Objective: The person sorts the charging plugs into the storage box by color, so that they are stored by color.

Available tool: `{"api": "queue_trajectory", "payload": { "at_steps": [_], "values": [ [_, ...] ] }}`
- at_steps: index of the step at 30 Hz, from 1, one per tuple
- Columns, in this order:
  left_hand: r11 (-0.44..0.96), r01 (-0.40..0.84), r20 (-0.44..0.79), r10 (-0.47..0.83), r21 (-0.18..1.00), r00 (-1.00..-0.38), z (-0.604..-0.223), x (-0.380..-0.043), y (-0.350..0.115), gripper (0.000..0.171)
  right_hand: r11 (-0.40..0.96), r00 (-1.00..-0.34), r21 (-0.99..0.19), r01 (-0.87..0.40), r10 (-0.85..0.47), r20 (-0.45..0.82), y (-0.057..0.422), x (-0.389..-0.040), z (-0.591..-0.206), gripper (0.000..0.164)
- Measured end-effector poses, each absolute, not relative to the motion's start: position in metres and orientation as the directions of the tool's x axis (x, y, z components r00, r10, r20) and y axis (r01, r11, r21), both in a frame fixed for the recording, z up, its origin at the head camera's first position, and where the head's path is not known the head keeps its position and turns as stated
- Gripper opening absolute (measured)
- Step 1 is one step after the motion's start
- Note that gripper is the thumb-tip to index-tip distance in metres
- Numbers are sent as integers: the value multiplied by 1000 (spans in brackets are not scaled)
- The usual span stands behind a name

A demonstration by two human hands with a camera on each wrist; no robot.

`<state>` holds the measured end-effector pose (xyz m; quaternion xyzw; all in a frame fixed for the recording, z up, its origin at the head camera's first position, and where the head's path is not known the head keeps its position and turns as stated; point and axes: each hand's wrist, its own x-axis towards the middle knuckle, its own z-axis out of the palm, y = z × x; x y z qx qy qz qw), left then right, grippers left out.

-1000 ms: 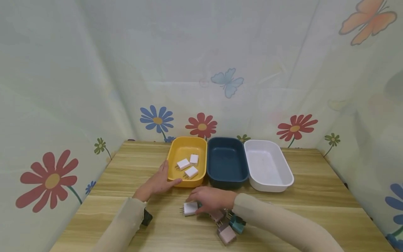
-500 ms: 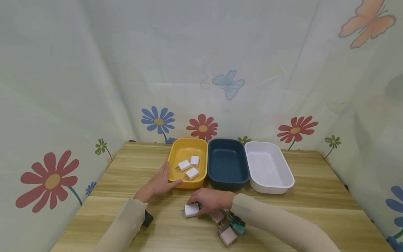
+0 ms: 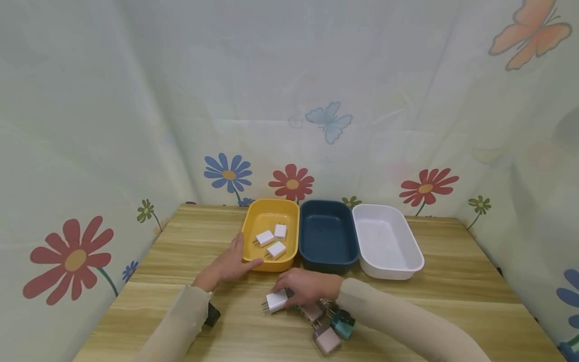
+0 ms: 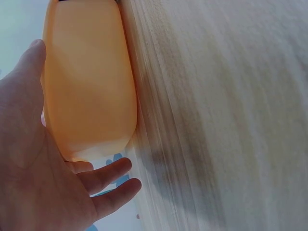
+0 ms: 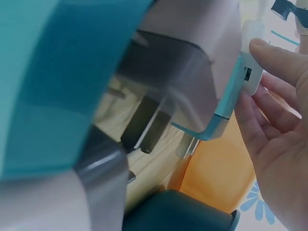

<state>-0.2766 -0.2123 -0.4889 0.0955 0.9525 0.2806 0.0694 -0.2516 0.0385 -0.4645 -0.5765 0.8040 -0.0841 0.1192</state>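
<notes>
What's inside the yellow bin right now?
Three white chargers lie inside the yellow bin. Whatever is directly beneath them is covered; nothing else shows inside.

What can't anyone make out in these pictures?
Most of the teal plug beside the held white plug: head view, covered by the right grip.
What the dark thing is: head view, partly covered by the left sleeve, too dark to tell.
Inside of the yellow tray: left wrist view, hidden by its own wall.
The rest of the nearest teal plug: right wrist view, cut off by the left edge.
</notes>
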Motion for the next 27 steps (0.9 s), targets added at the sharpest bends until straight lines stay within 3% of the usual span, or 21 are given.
{"api": "queue_trajectory", "payload": {
  "at_steps": [12,27],
  "values": [
    [825,148,-74,223,546,-972,-489,-277,-212,115,328,-330,-290,-899,-943,-43,52,-244,-448,37],
    [836,166,-60,231,523,-971,-487,-276,-211,112,384,-430,-336,-860,-900,73,79,-248,-427,38]
  ]
}}
